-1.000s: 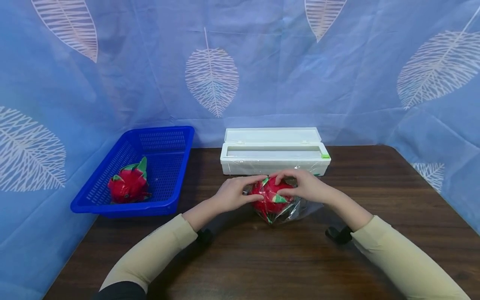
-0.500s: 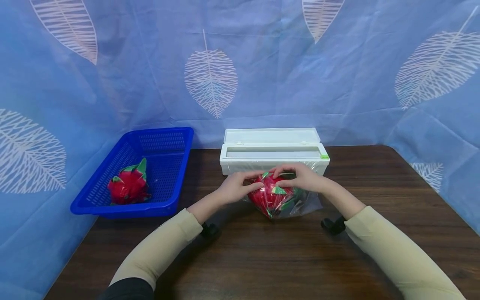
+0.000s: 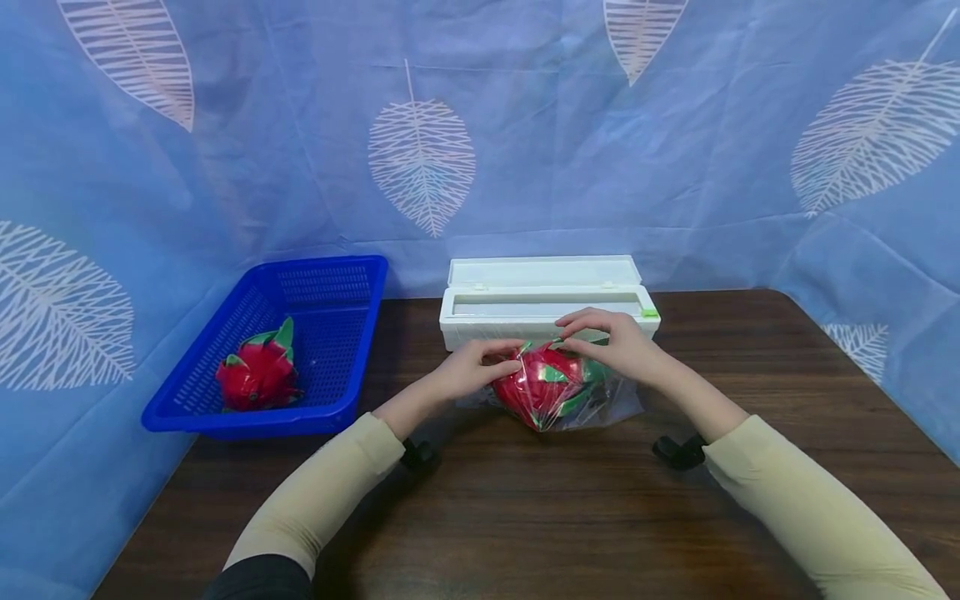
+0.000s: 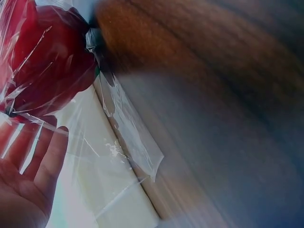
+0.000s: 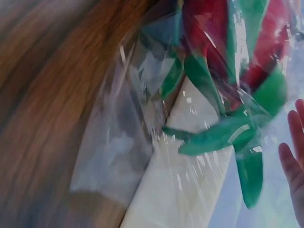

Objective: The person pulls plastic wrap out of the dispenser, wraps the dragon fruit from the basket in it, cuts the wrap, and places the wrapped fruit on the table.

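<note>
In the head view, a red dragon fruit (image 3: 536, 387) with green scales sits in front of the white box, covered in clear plastic wrap (image 3: 618, 400). My left hand (image 3: 468, 371) holds its left side between thumb and fingers, through the wrap. Above its right side, my right hand (image 3: 618, 342) has thumb and fingers bent but apart at the tips. The left wrist view shows fingers (image 4: 47, 152) against the wrapped fruit (image 4: 54, 57). At the right wrist view's edge, fingers (image 5: 294, 142) stand clear of the green scales (image 5: 223, 135). Loose wrap spreads out on both sides.
A white cling-film box (image 3: 551, 321) with its lid raised stands at the back of the brown table (image 3: 540, 517). To the left, a blue basket (image 3: 363, 333) holds another dragon fruit (image 3: 258, 375). A blue leaf-print cloth (image 3: 525, 150) hangs behind.
The dragon fruit has shifted slightly back, towards the box, with the left hand on it. My right hand has come off its top, moving up and to the right.
</note>
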